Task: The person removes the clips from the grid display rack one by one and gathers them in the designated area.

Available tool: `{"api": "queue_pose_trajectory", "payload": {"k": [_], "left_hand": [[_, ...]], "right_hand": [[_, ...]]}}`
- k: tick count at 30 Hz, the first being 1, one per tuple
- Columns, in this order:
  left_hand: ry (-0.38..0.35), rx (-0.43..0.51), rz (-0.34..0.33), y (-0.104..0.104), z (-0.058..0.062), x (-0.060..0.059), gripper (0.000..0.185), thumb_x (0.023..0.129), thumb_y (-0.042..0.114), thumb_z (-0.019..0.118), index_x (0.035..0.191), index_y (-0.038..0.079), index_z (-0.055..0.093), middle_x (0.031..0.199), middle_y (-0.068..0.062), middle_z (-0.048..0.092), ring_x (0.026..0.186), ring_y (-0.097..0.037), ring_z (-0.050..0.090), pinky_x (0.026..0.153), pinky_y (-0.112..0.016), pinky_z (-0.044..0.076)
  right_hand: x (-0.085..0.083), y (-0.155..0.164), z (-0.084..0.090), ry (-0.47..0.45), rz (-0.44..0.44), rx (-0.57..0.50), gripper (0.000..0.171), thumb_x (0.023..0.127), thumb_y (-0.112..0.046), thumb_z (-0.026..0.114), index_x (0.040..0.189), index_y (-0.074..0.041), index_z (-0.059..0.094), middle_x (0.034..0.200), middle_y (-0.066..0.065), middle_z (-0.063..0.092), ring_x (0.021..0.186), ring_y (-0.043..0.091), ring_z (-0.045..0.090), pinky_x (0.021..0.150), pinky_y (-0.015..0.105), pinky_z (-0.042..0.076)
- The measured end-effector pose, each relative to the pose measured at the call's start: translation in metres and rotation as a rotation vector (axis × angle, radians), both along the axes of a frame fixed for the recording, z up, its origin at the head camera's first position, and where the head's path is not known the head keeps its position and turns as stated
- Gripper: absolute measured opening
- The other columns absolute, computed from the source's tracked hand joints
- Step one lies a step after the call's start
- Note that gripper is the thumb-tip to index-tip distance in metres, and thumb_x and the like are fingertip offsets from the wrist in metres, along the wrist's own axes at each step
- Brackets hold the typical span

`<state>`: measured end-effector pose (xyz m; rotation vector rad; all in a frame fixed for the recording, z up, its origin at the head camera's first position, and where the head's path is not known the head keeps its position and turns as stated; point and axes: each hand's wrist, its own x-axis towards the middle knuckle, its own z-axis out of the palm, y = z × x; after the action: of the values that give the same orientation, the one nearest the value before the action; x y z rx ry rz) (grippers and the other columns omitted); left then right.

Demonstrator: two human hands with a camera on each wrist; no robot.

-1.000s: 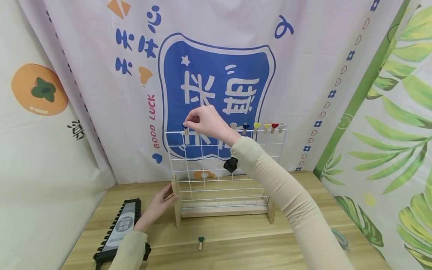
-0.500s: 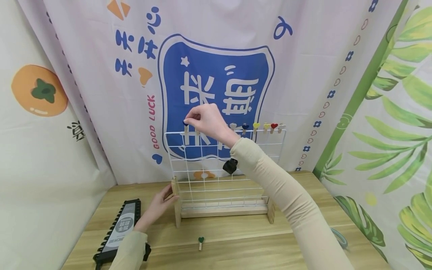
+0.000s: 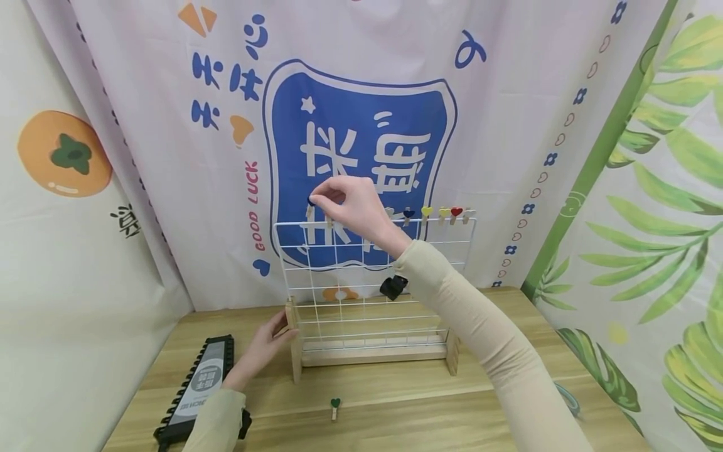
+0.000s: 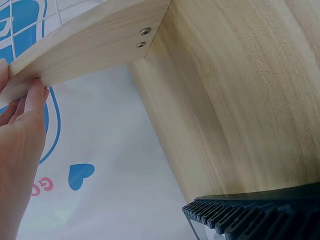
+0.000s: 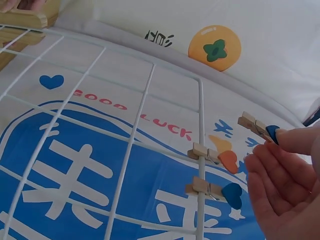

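Printed curtains hang all round the wooden tabletop point(image 3: 395, 402), where a white wire grid rack point(image 3: 373, 282) stands upright on a wooden base. From the head view, the right hand point(image 3: 353, 204) is up at the rack's top-left corner, fingertips pinching a small wooden clip with a blue heart point(image 3: 310, 202), lifted just off the top wire. Further along that wire sits a row of heart clips point(image 3: 443, 215), and one green-heart clip point(image 3: 335, 407) lies alone on the tabletop in front. The left hand point(image 3: 265, 345) braces the rack's left post, presumably to keep the light frame from tipping. A black toothed strip point(image 3: 198, 386) lies to the left.

Over to the left wrist view: straight fingers point(image 4: 35, 100) press against the end of the wooden bar point(image 4: 90, 42), nothing curled round it.

Now the right wrist view: thumb and forefinger point(image 5: 295, 140) pinch the blue-heart clip point(image 5: 257, 127) clear of the wire, while two more clips point(image 5: 205, 170), orange and blue, sit clamped on the wire point(image 5: 200, 125) just beside it.
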<state>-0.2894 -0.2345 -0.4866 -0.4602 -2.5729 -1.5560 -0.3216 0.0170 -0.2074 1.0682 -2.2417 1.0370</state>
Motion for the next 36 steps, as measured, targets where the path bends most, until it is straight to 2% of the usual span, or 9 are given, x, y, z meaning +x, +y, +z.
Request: {"api": "queue_pose_trajectory", "payload": {"k": [9, 14, 20, 25, 36], "left_hand": [[0.005, 0.005, 0.003, -0.001, 0.000, 0.002, 0.062, 0.100, 0.014, 0.059, 0.149, -0.012, 0.031, 0.148, -0.034, 0.043, 0.138, -0.047, 0.044, 0.111, -0.053, 0.044], [0.014, 0.004, 0.006, 0.000, 0.000, 0.001, 0.061, 0.100, 0.012, 0.059, 0.148, -0.012, 0.032, 0.148, -0.034, 0.042, 0.138, -0.047, 0.044, 0.112, -0.053, 0.042], [0.014, 0.003, 0.002, 0.001, 0.000, 0.000, 0.062, 0.099, 0.011, 0.059, 0.149, -0.012, 0.030, 0.149, -0.034, 0.041, 0.138, -0.048, 0.043, 0.112, -0.053, 0.041], [0.022, 0.001, -0.001, 0.001, -0.001, 0.000, 0.062, 0.099, 0.012, 0.059, 0.149, -0.012, 0.031, 0.149, -0.034, 0.042, 0.138, -0.047, 0.043, 0.112, -0.053, 0.041], [-0.002, 0.006, -0.003, -0.001, 0.001, 0.001, 0.063, 0.100, 0.015, 0.059, 0.150, -0.010, 0.031, 0.149, -0.033, 0.042, 0.139, -0.046, 0.043, 0.113, -0.053, 0.042]], "right_hand": [[0.016, 0.008, -0.015, 0.034, 0.044, -0.025, 0.016, 0.096, -0.021, 0.067, 0.103, -0.010, 0.076, 0.099, 0.003, 0.076, 0.085, 0.009, 0.070, 0.080, 0.023, 0.060], [0.024, 0.013, -0.033, 0.048, 0.074, -0.011, 0.014, 0.095, -0.018, 0.068, 0.102, -0.009, 0.076, 0.098, 0.004, 0.076, 0.085, 0.010, 0.071, 0.082, 0.022, 0.061], [0.028, 0.022, -0.067, 0.020, 0.107, 0.019, 0.012, 0.094, -0.016, 0.068, 0.100, -0.008, 0.076, 0.096, 0.004, 0.076, 0.085, 0.010, 0.070, 0.080, 0.024, 0.062], [0.031, 0.029, -0.098, -0.035, 0.101, 0.043, 0.012, 0.095, -0.016, 0.067, 0.100, -0.009, 0.076, 0.096, 0.004, 0.076, 0.084, 0.009, 0.070, 0.079, 0.018, 0.060], [0.038, 0.042, -0.176, -0.219, 0.072, 0.089, 0.012, 0.094, -0.017, 0.068, 0.099, -0.010, 0.076, 0.093, 0.003, 0.076, 0.081, 0.009, 0.070, 0.077, 0.016, 0.059]]}}
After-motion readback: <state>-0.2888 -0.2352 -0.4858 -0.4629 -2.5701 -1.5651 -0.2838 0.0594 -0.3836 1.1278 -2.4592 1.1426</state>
